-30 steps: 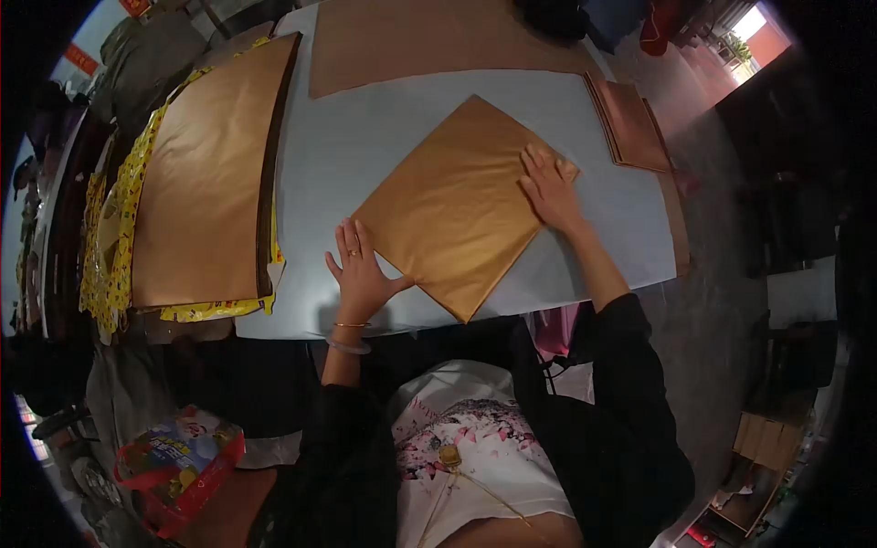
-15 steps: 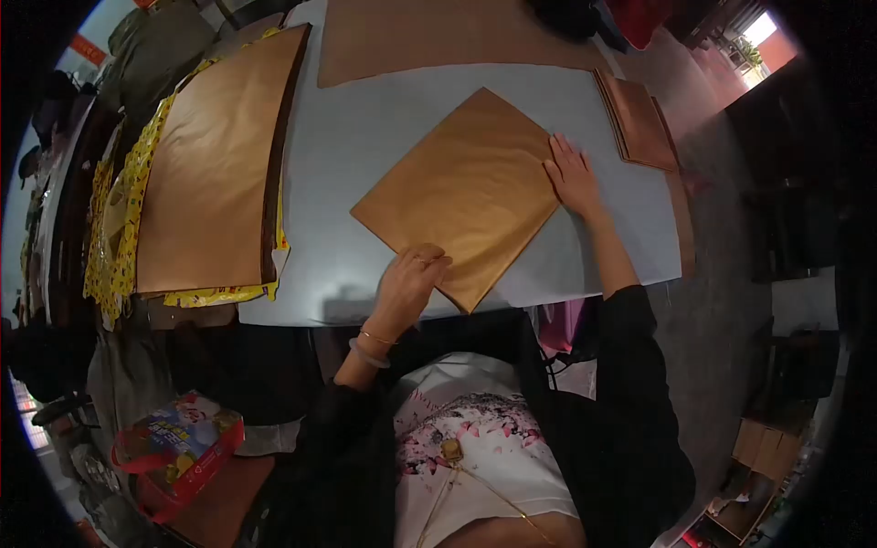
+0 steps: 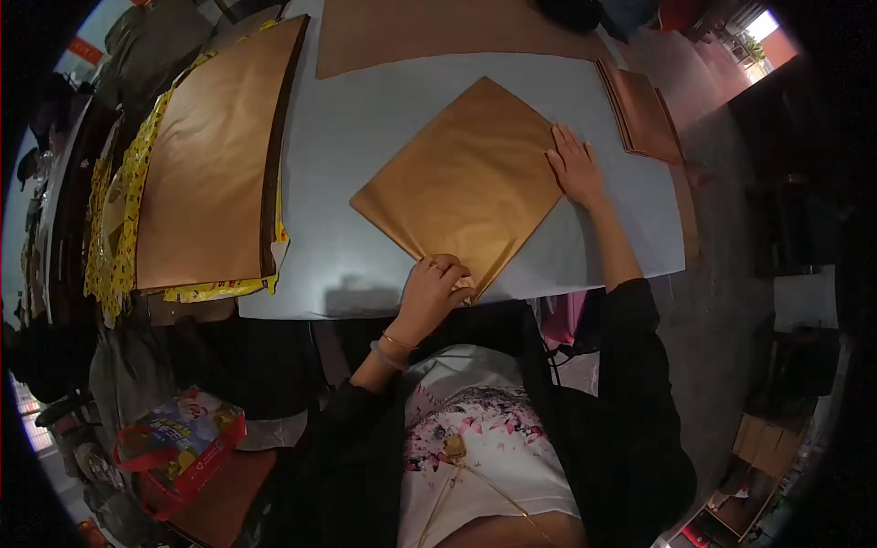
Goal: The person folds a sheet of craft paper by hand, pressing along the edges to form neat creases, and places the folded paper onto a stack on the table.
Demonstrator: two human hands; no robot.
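Note:
A folded sheet of brown paper (image 3: 461, 173) lies turned like a diamond on the pale table cover, its near corner towards me. My left hand (image 3: 437, 288) is at that corner, fingers bent and closed on the paper, with a small piece of the edge showing lighter beside the fingertips. The very tip of the corner is partly hidden by the hand. Flat against the paper's right corner lies my right hand (image 3: 575, 164), its fingers stretched out and resting partly on the sheet, partly on the table cover.
A tall stack of brown paper sheets (image 3: 215, 164) on yellow printed wrapping (image 3: 132, 192) stands at the left. Folded brown pieces (image 3: 644, 114) lie at the far right. Another large brown sheet (image 3: 448, 32) covers the back. A red printed bag (image 3: 187, 438) sits below left.
My left hand has slid right along the lower left edge to the near corner and closed on it. My right hand has stayed almost in place.

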